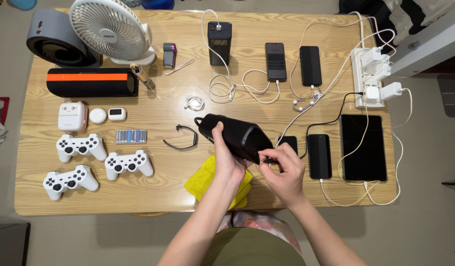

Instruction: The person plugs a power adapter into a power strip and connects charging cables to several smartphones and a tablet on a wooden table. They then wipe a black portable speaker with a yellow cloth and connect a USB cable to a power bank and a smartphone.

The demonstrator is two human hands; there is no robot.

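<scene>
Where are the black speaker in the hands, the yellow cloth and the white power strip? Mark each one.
black speaker (237, 135), head view, on its fabric-covered side.
yellow cloth (202, 181), head view, on its left part beside the wrist.
white power strip (361, 79), head view, on its bare left edge.

Left hand (226, 156) curled in grip, thumb up; right hand (285, 170) pinching, fingers bent.

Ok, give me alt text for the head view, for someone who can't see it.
Over a light wooden table, the left hand holds a black cylindrical speaker above a yellow cloth, while the right hand pinches a black cable plug at its end. Three white game controllers, phones, a black tablet and a white fan lie around.
</scene>
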